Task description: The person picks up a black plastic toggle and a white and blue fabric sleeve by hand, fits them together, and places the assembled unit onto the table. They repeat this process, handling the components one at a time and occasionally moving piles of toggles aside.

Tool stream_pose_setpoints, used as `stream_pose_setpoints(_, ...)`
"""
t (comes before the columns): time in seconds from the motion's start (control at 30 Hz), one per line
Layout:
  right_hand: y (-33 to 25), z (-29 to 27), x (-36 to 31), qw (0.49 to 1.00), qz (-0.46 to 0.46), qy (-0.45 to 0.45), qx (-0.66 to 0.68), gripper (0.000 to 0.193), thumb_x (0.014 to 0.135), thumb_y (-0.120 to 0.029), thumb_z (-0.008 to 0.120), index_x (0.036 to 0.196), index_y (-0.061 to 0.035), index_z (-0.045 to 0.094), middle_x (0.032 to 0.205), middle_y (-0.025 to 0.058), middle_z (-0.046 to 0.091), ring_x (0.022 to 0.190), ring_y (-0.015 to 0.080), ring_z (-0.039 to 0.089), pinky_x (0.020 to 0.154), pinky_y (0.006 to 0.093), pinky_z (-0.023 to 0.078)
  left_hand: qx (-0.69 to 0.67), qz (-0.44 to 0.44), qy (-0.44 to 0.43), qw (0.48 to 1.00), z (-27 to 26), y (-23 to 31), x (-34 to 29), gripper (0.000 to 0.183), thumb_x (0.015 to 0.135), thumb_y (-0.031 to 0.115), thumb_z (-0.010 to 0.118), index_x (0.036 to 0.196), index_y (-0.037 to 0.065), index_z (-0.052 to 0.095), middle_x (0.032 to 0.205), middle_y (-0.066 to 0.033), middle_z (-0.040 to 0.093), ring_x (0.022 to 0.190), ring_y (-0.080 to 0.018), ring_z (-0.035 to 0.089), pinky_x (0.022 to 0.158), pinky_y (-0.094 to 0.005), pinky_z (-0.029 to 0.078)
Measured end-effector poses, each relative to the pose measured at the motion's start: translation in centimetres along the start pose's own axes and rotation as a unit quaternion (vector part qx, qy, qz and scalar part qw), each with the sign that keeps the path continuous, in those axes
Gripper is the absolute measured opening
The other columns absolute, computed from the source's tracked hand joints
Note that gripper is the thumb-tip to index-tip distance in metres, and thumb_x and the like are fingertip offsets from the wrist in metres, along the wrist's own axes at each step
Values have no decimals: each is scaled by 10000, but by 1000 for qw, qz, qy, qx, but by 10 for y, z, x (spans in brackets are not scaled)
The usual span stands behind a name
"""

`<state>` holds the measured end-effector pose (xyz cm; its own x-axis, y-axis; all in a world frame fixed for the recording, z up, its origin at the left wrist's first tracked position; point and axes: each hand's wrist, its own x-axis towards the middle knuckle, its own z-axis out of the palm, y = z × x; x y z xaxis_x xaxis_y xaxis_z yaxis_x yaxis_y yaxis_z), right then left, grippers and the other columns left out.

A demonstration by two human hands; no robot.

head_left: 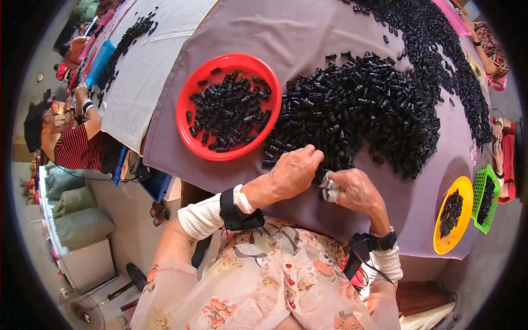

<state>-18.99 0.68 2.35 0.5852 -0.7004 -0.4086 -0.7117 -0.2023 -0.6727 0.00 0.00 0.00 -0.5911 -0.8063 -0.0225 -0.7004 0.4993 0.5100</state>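
A large heap of small black cylindrical parts (pixel 352 104) covers the middle of the cloth-covered table. At its near edge my left hand (pixel 294 169) is closed, fingers bent together; what it holds, if anything, is hidden. Just to its right, and apart from it, my right hand (pixel 355 190) is closed too, with white tape around its fingertips. Something dark shows at those taped fingertips, too small to make out. Left of the heap stands a red round tray (pixel 184 118), with many of the same black parts spread inside.
A yellow plate (pixel 465 220) and a green basket (pixel 480 226), both holding black parts, stand at the right edge. More black parts (pixel 434 41) stretch along the far right. A person in a striped top (pixel 82 146) works at the left; other people's arms (pixel 498 148) show at right.
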Motion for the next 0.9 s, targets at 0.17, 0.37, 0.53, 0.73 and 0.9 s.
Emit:
stream_pose_setpoints(0.17, -5, -18, 14, 985, -76, 65, 143, 188, 662, -119, 599, 819, -15, 591, 687, 157, 581, 642, 308, 562, 593, 370, 446, -386, -131, 47, 912, -31, -10, 8, 246, 759, 62, 599, 993, -5, 568, 788, -36, 589, 670, -111, 570, 595, -244, 461)
stream_pose_setpoints(0.37, -12, -46, 14, 957, -30, 129, 259, 61, 742, -60, 597, 776, -19, 569, 557, -30, 499, 490, 40, 474, 435, 209, 359, -783, -153, 33, 602, -64, -13, 11, 220, 841, 74, 550, 1054, 22, 551, 878, -63, 600, 719, -115, 567, 682, -259, 477)
stream_pose_setpoints(0.53, -31, -64, 19, 918, -16, 187, 349, 57, 737, -91, 606, 745, -60, 558, 552, -56, 484, 418, 19, 418, 376, 175, 315, -872, -107, 43, 476, -68, -7, 16, 239, 858, 71, 523, 1091, 21, 519, 923, -90, 590, 763, -148, 575, 732, -307, 475)
stream_pose_setpoints(0.73, -48, -73, 27, 928, -33, 171, 330, 225, 693, -190, 691, 744, -51, 521, 586, -55, 465, 496, 19, 400, 422, 187, 318, -896, -77, 40, 435, -70, -2, 18, 227, 860, 77, 525, 1080, 22, 520, 896, -95, 598, 780, -181, 593, 733, -317, 494)
stream_pose_setpoints(0.9, -53, -78, 28, 939, -42, 155, 303, 334, 662, -255, 740, 743, -35, 503, 603, -38, 455, 564, 41, 377, 475, 213, 328, -904, -50, 31, 423, -72, -2, 19, 259, 863, 73, 516, 1115, 19, 495, 932, -92, 591, 815, -162, 586, 731, -309, 493)
